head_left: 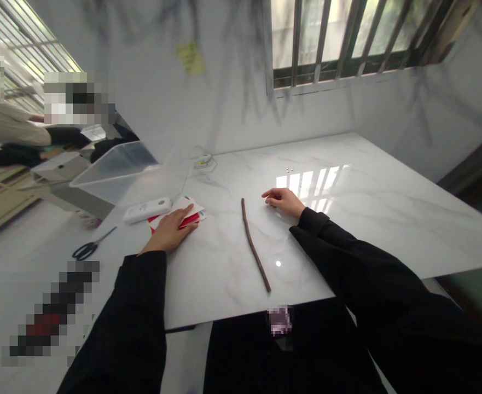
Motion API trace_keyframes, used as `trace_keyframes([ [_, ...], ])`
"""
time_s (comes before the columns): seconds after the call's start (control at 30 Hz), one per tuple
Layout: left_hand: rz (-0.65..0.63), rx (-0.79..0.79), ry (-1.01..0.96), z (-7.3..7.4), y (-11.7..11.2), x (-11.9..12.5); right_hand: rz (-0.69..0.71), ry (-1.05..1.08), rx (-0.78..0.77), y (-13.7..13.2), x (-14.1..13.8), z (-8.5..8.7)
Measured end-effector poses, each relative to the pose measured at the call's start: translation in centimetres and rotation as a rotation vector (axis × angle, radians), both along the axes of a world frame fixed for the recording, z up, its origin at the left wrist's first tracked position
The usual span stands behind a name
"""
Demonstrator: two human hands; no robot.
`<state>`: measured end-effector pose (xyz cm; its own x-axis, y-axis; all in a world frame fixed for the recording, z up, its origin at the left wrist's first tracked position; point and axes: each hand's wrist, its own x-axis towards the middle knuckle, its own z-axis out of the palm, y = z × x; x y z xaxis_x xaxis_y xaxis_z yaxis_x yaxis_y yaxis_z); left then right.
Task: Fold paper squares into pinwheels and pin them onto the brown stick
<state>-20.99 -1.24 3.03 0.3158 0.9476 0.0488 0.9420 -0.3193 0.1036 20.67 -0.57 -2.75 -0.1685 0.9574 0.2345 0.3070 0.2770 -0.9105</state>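
Observation:
A thin, slightly bent brown stick (249,238) lies on the white marble-patterned table (220,273), between my two hands. My left hand (170,227) rests on a small pile of red and white papers (190,220), its fingers spread over them. What is printed on the papers is mostly covered. To the right of the stick's far end is my right hand (285,201), apart from the stick. Its index finger points left and the other fingers are loosely bent, with nothing visible in them.
Left of the papers is a white oblong device (148,209); behind it stands a clear plastic bin (117,175). Black-handled scissors (87,250) lie at the far left. A coiled white cable (203,161) sits by the wall, and tiny bits (288,170) lie near the window's reflection. People sit at the back left.

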Motion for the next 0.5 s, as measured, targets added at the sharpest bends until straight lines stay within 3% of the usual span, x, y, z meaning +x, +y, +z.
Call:
trace_keyframes([
  [0.23,0.026,0.003,0.012,0.9,-0.2,-0.3,-0.004,0.029,-0.017,-0.1,-0.2,0.3],
  [0.4,0.077,-0.105,0.015,2.1,-0.6,-1.8,-0.009,0.004,-0.008,-0.1,-0.2,0.3],
  [0.5,0.191,-0.062,-0.040,2.0,-0.9,-2.1,-0.016,-0.012,-0.010,0.0,-0.3,0.3],
])
